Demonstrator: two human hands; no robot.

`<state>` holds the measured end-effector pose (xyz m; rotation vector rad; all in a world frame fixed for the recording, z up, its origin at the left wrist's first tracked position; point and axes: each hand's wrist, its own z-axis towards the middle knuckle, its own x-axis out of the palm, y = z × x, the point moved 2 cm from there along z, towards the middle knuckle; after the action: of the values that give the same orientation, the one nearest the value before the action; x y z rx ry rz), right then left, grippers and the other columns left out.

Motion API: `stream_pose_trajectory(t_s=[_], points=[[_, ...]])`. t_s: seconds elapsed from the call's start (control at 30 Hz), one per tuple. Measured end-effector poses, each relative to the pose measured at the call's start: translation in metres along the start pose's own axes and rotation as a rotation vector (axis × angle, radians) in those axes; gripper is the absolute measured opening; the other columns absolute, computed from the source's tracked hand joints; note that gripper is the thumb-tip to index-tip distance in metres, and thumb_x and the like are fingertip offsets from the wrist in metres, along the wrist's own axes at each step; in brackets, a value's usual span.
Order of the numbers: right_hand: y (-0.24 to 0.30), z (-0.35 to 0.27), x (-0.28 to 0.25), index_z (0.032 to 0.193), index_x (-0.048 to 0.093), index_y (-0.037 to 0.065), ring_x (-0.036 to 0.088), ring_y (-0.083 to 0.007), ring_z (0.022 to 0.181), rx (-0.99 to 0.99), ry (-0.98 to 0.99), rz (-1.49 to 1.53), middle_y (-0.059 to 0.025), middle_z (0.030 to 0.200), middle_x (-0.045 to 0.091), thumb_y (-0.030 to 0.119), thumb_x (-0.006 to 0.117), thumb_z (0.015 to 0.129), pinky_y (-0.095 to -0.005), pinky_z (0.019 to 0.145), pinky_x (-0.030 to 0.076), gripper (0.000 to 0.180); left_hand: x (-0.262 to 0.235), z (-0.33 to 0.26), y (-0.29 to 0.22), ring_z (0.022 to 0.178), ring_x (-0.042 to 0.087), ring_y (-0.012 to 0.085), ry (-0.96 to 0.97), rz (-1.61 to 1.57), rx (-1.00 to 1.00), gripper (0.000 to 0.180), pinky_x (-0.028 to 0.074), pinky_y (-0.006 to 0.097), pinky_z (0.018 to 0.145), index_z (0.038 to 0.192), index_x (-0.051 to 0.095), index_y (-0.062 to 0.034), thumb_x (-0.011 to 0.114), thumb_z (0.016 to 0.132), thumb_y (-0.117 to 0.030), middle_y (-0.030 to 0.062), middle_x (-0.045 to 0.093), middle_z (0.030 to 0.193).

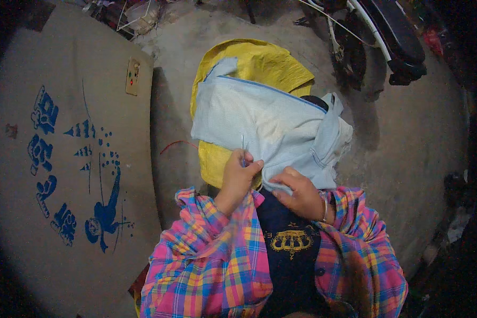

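A pale blue denim garment lies spread in front of me, with a darker blue edge along its far side. My left hand is closed around a small tool with a thin metal tip that points away from me; a bit of its bluish handle shows between the fingers. Close by on the right, my right hand pinches the near edge of the denim. Its fingertips are partly hidden by the cloth. Under the garment is a yellow woven sack, showing at the far side and at the near left.
On the left stands a large beige panel with blue pictures. A red strand lies beside the sack. A dark round thing peeks out behind the denim. At the far right is a wheeled vehicle with a black seat.
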<state>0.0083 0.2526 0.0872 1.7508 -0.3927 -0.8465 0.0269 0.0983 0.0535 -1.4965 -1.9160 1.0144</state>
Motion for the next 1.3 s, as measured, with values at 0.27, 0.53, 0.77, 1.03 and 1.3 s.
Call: stream_pose_trajectory(t_s=[0.27,0.53,0.77,1.03,1.3], points=[[-0.018,-0.006,-0.002,0.099,0.051,0.005,0.048,-0.0144,0.086,0.558,0.253,0.703,-0.0058,0.094,0.052,0.03,0.043,0.082,-0.026,0.074,0.039,0.031,0.012,-0.002,-0.009,0.051,0.041,0.0059,-0.076,-0.393,-0.021,0.02,0.031,0.018,0.041,0.079,0.04,-0.0065,0.058,0.071,-0.004,-0.0002,0.044,0.064],[-0.044,0.021,0.017,0.089,0.054,0.003,0.051,-0.0127,0.076,0.56,-0.208,1.352,-0.0034,0.084,0.056,0.028,0.051,0.079,-0.0236,0.066,0.038,0.027,0.017,-0.009,-0.024,0.051,0.041,0.0052,-0.075,-0.404,0.066,0.019,0.031,0.017,0.041,0.08,0.04,-0.0075,0.057,0.072,-0.004,-0.001,0.044,0.063],[-0.044,0.023,0.004,0.091,0.052,-0.001,0.052,-0.018,0.084,0.433,-0.441,1.546,-0.0077,0.093,0.055,0.008,0.054,0.073,-0.0319,0.077,0.038,0.02,0.02,-0.013,-0.027,0.051,0.041,0.0054,-0.074,-0.31,0.061,0.019,0.032,0.018,0.042,0.079,0.04,-0.008,0.057,0.073,-0.006,-0.0007,0.044,0.063],[-0.05,0.04,0.011,0.098,0.048,-0.005,0.048,-0.0222,0.095,0.399,0.04,1.699,-0.013,0.101,0.052,0.013,0.048,0.077,-0.0341,0.085,0.034,0.028,0.016,-0.012,-0.029,0.05,0.041,0.0067,-0.021,-0.37,0.01,0.02,0.033,0.019,0.042,0.08,0.04,-0.0073,0.057,0.073,-0.006,-0.0004,0.045,0.063],[-0.048,0.033,0.012,0.076,0.05,0.0,0.044,-0.0117,0.047,0.757,-0.016,1.438,-0.0034,0.059,0.047,0.017,0.05,0.078,-0.0223,0.043,0.036,0.017,0.015,-0.005,-0.011,0.06,0.044,0.0072,-0.079,-0.292,0.082,0.017,0.036,0.019,0.051,0.078,0.041,-0.0043,0.057,0.073,-0.005,0.0015,0.045,0.068]])
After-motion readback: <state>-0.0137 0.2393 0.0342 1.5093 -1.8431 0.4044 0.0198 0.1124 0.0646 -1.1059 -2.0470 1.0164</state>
